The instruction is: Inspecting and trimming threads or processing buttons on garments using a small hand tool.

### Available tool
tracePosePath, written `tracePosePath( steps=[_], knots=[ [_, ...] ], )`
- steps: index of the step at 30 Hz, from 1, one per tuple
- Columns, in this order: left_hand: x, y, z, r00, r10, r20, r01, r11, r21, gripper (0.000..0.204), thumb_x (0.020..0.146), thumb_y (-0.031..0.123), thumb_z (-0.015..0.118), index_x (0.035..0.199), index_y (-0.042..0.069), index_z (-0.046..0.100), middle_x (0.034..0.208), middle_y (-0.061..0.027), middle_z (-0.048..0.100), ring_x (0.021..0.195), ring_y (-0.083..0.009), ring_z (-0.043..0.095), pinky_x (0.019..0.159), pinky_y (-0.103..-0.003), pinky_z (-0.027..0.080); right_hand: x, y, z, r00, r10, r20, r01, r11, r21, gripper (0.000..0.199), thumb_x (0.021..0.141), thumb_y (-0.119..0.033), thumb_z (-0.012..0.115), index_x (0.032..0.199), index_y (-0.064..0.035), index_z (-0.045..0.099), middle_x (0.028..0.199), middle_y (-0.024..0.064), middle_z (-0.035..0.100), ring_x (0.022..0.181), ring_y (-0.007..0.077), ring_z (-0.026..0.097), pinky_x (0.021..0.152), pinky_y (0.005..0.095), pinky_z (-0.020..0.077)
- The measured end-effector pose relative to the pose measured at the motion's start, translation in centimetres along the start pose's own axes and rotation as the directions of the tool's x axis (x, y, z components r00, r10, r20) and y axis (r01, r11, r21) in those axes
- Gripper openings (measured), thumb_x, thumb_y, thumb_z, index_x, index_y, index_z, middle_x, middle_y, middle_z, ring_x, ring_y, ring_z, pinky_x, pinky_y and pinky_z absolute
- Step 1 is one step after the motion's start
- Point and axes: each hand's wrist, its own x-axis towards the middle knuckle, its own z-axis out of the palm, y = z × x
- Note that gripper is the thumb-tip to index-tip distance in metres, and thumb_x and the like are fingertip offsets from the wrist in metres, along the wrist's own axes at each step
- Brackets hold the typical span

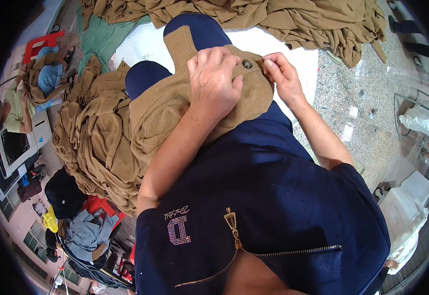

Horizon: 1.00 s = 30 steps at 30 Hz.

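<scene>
A tan knitted garment (162, 110) lies across my lap, over my dark blue trouser legs. Its ribbed band (180, 46) sticks out toward the far side, and a dark round button (247, 64) sits near its right edge. My left hand (214, 81) is closed on the cloth just left of the button, with its fingers curled and their tips partly hidden. At the garment's right edge, my right hand (285, 78) pinches the cloth between thumb and fingers. Whether anything small is also in that pinch cannot be made out.
Tan knitted garments are heaped at my left (96, 132) and along the far side (317, 22). White sheeting (143, 46) lies beyond my knees. At far left a person (15, 105) handles similar cloth. A container of grey-blue cloth (89, 233) stands lower left; a wire rack (421, 118) stands right.
</scene>
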Motion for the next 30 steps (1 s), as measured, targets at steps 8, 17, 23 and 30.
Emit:
tracePosePath(
  steps=[8,17,23,30],
  knots=[
    [-0.5,-2.5,-7.2,0.991,-0.075,0.109,0.057,0.985,0.161,0.015,0.064,0.002,0.061,0.077,0.009,0.062,0.078,-0.0061,0.062,0.08,-0.0253,0.058,0.085,-0.039,0.037,-0.9,-1.1,-1.1,0.996,-0.013,0.085,0.018,0.998,-0.054,0.021,0.097,-0.02,0.056,0.109,-0.0029,0.058,0.083,-0.0027,0.056,0.071,0.0044,0.046,0.064,0.0198,0.04],
    [0.4,-1.2,-4.9,0.969,0.187,0.162,-0.216,0.959,0.184,0.052,0.074,-0.008,0.045,0.123,0.003,0.057,0.131,-0.0124,0.055,0.119,-0.0292,0.051,0.097,-0.039,0.038,-0.2,-2.2,-0.4,0.982,-0.014,0.186,0.065,0.961,-0.269,0.016,0.096,-0.015,0.057,0.105,-0.0021,0.06,0.085,-0.0024,0.058,0.077,0.0066,0.05,0.068,0.0218,0.0424],
    [-0.3,-1.5,-2.9,0.958,0.238,0.157,-0.264,0.949,0.172,0.036,0.073,0.0,0.053,0.107,-0.002,0.065,0.119,-0.0128,0.063,0.103,-0.0237,0.059,0.082,-0.033,0.042,2.0,-2.5,0.6,0.997,-0.057,0.056,0.068,0.971,-0.229,0.018,0.094,-0.017,0.059,0.105,-0.0017,0.06,0.084,0.0025,0.062,0.076,0.0097,0.055,0.07,0.0256,0.0459],
    [-0.4,-1.2,-2.8,0.963,0.192,0.188,-0.225,0.959,0.174,0.037,0.073,-0.002,0.052,0.107,-0.001,0.065,0.12,-0.0118,0.062,0.107,-0.0235,0.057,0.085,-0.034,0.041,4.7,-1.1,1.2,1.0,-0.021,0.007,0.023,0.947,-0.322,0.023,0.095,-0.022,0.057,0.105,-0.0011,0.061,0.09,0.0086,0.067,0.083,0.0145,0.061,0.075,0.0293,0.0492]
  ],
)
